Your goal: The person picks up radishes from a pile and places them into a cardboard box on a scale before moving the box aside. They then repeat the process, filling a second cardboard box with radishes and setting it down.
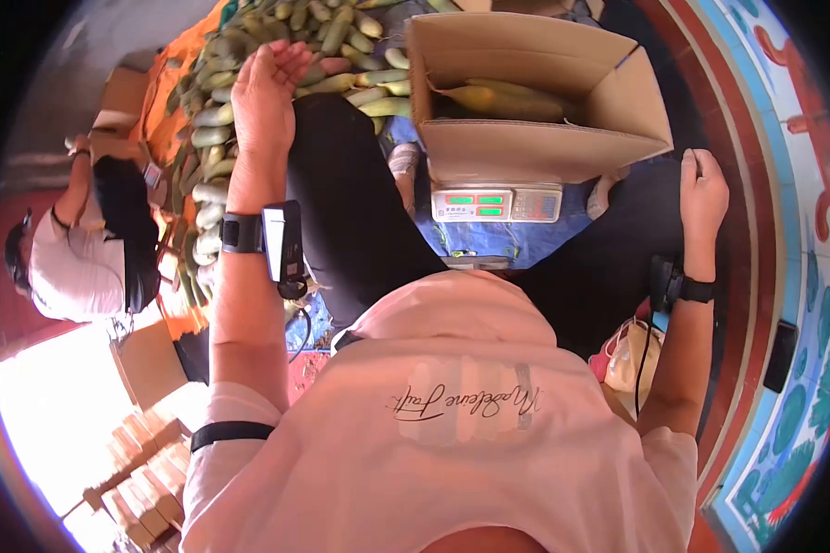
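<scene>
My left hand [266,97] is raised over my left knee, beside the heap of green cucumber-like vegetables [341,32]; its fingers are apart and nothing is in it. On the right, my right hand [705,189] is by my right knee with its fingers bent together; what it holds, if anything, is hidden. Between my knees an open cardboard box [544,152] rests on a digital scale [496,203] with lit green digits. Several long green vegetables [507,100] lie inside the box.
Another person [78,267] sits at the left near cardboard boxes [148,364]. More flattened or stacked cartons [143,479] are at the lower left. Blue sheeting [470,241] covers the floor under the scale. A painted wall [802,369] runs along the right, with a dark phone-like object [782,358] near it.
</scene>
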{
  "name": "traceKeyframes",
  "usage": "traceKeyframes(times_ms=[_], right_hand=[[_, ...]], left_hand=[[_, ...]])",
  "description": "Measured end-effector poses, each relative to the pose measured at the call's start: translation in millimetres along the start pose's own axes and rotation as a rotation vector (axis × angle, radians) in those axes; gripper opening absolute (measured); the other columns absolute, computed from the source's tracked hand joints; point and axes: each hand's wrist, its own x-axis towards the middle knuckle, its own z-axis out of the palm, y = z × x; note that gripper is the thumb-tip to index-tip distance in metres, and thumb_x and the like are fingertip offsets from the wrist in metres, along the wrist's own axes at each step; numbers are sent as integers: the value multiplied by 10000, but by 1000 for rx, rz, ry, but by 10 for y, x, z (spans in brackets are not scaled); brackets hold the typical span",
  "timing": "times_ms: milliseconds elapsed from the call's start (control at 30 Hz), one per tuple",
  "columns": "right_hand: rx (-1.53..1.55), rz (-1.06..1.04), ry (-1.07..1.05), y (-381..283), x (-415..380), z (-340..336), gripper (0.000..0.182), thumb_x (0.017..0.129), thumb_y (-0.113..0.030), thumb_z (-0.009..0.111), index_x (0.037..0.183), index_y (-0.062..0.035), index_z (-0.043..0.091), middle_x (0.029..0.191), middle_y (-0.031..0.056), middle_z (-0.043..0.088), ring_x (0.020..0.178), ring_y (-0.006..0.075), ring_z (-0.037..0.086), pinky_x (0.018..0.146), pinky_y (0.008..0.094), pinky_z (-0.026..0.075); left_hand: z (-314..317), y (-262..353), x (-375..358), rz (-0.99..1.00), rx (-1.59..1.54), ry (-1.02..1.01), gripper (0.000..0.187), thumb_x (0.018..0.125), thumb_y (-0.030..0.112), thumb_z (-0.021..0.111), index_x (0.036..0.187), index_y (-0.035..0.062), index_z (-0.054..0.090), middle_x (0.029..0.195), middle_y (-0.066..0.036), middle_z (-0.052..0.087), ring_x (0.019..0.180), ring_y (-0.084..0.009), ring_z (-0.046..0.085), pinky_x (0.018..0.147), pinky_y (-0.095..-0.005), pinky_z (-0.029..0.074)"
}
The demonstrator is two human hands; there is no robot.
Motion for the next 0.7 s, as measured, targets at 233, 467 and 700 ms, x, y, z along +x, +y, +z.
traceKeyframes(times_ms=[233,467,700], right_hand=[[5,-15,-44,20,63,105,239,827,-259,489,908,-59,592,888,154,594,823,330,563,706,372,441],[5,-16,-79,252,-31,26,232,841,-228,485,909,-32,590,892,149,597,824,300,569,732,338,435],[-40,45,-125,421,-147,-128,249,853,-221,466,921,-23,601,884,128,613,834,264,580,760,323,431]], left_hand=[[-404,716,-255,60,1,38,279,894,184,381,996,-57,475,933,-185,579,838,-252,590,758,-316,466],[-1617,-81,-474,-303,305,209,249,873,233,449,960,15,535,891,-114,616,773,-176,599,641,-271,451],[-3094,-1518,-1530,-941,166,437,271,833,300,476,992,94,551,931,-63,616,820,-195,596,736,-313,432]])
